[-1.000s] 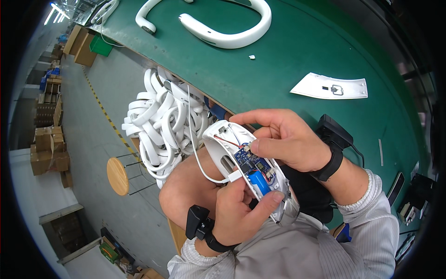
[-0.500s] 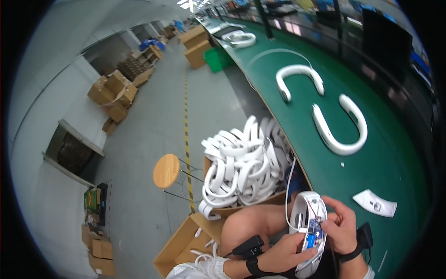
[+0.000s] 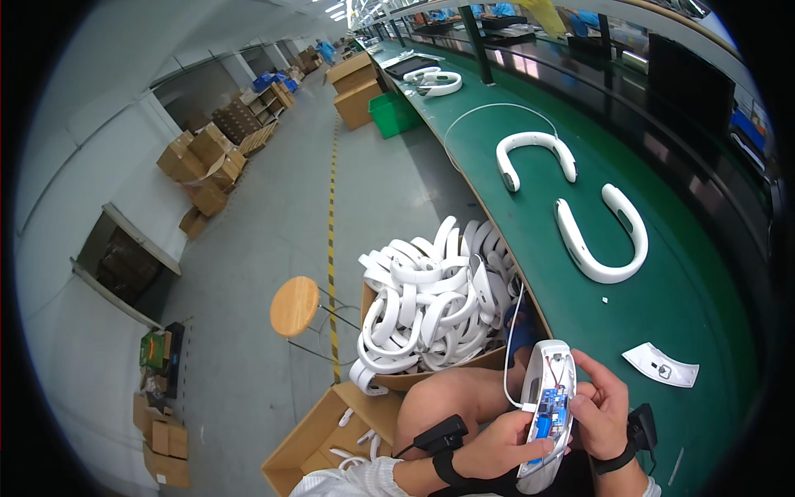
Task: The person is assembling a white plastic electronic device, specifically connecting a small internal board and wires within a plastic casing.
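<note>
An opened white curved casing [image 3: 535, 476], which looks like part of a neck fan, is held over my lap. Inside it show a blue circuit board [image 3: 552, 401], thin wires and a blue block. A white cable [image 3: 507, 364] runs to its left side. My left hand [image 3: 501, 446] grips the casing's lower left, thumb across the inside near the blue block. My right hand [image 3: 603, 410] is closed on the right edge, with thumb and forefinger beside the board. Both wrists carry black straps with small black boxes.
Two white U-shaped units [image 3: 611, 272] and a white curved cover [image 3: 662, 366] lie on the green bench [image 3: 580, 331]. A carton heaped with white curved parts [image 3: 431, 298] stands left of the bench. Another open carton [image 3: 319, 435] and a wooden-topped stool [image 3: 295, 306] are further left.
The casing has turned so that its open inside with the board faces up more. Both hands keep their hold, with the right thumb shifted to the board's edge. My view has tilted slightly.
</note>
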A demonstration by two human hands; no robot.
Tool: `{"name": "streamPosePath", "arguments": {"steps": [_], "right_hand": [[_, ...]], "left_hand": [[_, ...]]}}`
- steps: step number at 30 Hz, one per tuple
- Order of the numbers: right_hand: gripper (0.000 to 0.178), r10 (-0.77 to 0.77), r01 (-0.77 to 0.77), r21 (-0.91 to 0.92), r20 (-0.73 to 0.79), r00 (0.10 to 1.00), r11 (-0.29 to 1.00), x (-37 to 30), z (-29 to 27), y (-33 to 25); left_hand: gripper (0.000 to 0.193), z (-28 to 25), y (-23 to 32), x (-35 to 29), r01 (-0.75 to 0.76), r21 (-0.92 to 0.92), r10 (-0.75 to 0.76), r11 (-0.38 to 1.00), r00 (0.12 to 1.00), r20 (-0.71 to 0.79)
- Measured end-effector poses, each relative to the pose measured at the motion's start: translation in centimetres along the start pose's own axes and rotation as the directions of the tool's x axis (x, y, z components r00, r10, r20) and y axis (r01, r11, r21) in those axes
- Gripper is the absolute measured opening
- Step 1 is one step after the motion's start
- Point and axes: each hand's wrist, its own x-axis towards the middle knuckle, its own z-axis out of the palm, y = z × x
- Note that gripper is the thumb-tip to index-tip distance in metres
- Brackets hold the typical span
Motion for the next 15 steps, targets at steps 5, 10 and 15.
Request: {"name": "streamPosePath", "arguments": {"steps": [5, 10, 15], "right_hand": [[0.066, 0.008, -0.007, -0.022, 0.023, 1.000, 1.000, -0.6, -0.3, 0.4], [0.061, 0.113, -0.120, 0.061, 0.109, 0.988, 0.991, 0.2, 0.8, 0.3], [0.046, 0.145, -0.158, 0.086, 0.142, 0.979, 0.984, 0.6, 0.6, 0.2]], "left_hand": [[0.040, -0.1, 1.0, -0.6, 0.111, -0.038, -0.110, 0.993, 0.993, 0.034], [0.034, -0.7, 2.0, -1.6, 0.025, 0.028, -0.023, 0.999, 0.998, -0.063], [0.047, -0.1, 2.3, -0.9, -0.006, 0.060, 0.017, 0.998, 0.982, -0.190]]}}
